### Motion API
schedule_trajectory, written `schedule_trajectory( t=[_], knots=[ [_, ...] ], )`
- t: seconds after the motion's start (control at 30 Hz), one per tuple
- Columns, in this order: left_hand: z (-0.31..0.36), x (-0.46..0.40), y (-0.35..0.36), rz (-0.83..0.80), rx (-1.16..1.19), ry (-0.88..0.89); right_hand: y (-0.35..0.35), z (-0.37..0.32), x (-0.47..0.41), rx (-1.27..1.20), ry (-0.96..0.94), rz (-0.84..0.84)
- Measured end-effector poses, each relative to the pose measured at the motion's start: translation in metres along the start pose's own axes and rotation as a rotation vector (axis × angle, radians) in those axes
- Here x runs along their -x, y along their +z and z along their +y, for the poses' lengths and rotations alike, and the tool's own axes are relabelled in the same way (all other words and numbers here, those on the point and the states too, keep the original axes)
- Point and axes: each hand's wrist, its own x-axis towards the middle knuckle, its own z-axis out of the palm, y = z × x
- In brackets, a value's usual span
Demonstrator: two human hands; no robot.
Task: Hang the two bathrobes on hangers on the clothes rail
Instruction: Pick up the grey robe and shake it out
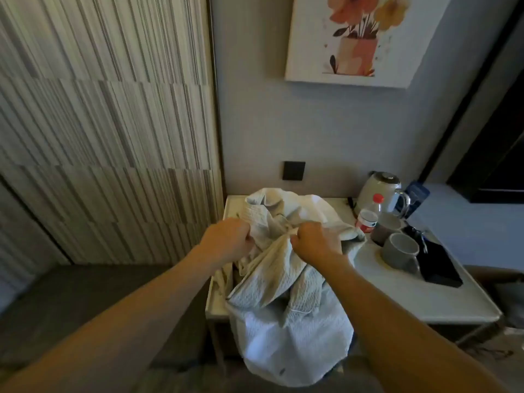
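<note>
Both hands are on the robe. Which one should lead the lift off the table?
Right, probably. The right hand grips a bunched ridge near the middle of the white waffle-weave bathrobe; the left hand holds its left edge. Mind the grey ceramic mug close by on the white table.

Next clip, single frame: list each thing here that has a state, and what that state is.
Left hand: closed on the bathrobe.
Right hand: closed on the bathrobe.
Bathrobe: crumpled, partly on the table, hanging over its front edge, not on a hanger.
Kettle: upright, lid shut.
Bottle: upright, red cap on.
Grey mug: upright on the table; contents not visible.
</note>
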Motion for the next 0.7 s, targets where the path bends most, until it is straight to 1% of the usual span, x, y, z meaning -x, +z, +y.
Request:
schedule_trajectory(
  t=[0.1, 0.13, 0.17, 0.2, 0.23, 0.27, 0.3, 0.33, 0.43, 0.5, 0.53, 0.57, 0.63, 0.67, 0.7],
  knots=[
    [0.001, -0.023, 0.042, -0.312, 0.158, -0.101, 0.032, 0.016, -0.027, -0.197, 0.227, 0.021],
    [0.003, -0.023, 0.053, -0.425, 0.239, -0.145, 0.042, 0.019, -0.032, -0.297, 0.340, -0.019],
    [0.003, -0.025, 0.069, -0.498, 0.254, -0.157, 0.054, 0.019, -0.041, -0.407, 0.450, -0.073],
    [0.003, -0.026, 0.084, -0.531, 0.194, -0.155, 0.067, 0.019, -0.049, -0.489, 0.557, -0.130],
    [0.003, -0.023, 0.098, -0.536, 0.105, -0.133, 0.079, 0.019, -0.054, -0.499, 0.622, -0.184],
    [0.004, -0.019, 0.110, -0.513, -0.001, -0.106, 0.089, 0.019, -0.057, -0.459, 0.643, -0.219],
    [0.004, -0.016, 0.122, -0.469, -0.049, -0.083, 0.102, 0.020, -0.058, -0.424, 0.633, -0.235],
    [0.002, -0.016, 0.130, -0.419, -0.050, -0.082, 0.113, 0.021, -0.060, -0.411, 0.611, -0.245],
    [-0.003, -0.024, 0.117, -0.331, 0.143, -0.178, 0.111, 0.019, -0.073, -0.569, 0.537, -0.198],
    [-0.002, -0.036, 0.077, -0.243, 0.309, -0.254, 0.077, 0.011, -0.091, -0.655, 0.467, -0.095],
    [-0.001, -0.040, 0.048, -0.186, 0.381, -0.301, 0.051, 0.003, -0.101, -0.675, 0.424, -0.049],
    [-0.003, -0.043, 0.018, -0.102, 0.422, -0.307, 0.022, -0.007, -0.110, -0.702, 0.386, -0.010],
    [-0.002, -0.037, -0.057, 0.050, 0.518, -0.279, -0.048, -0.035, -0.115, -0.845, 0.276, 0.033],
    [0.002, -0.033, -0.090, 0.118, 0.590, -0.257, -0.077, -0.046, -0.116, -0.942, 0.223, 0.022],
    [0.008, -0.019, -0.124, 0.205, 0.734, -0.216, -0.107, -0.062, -0.110, -1.077, 0.146, 0.041]
  ],
)
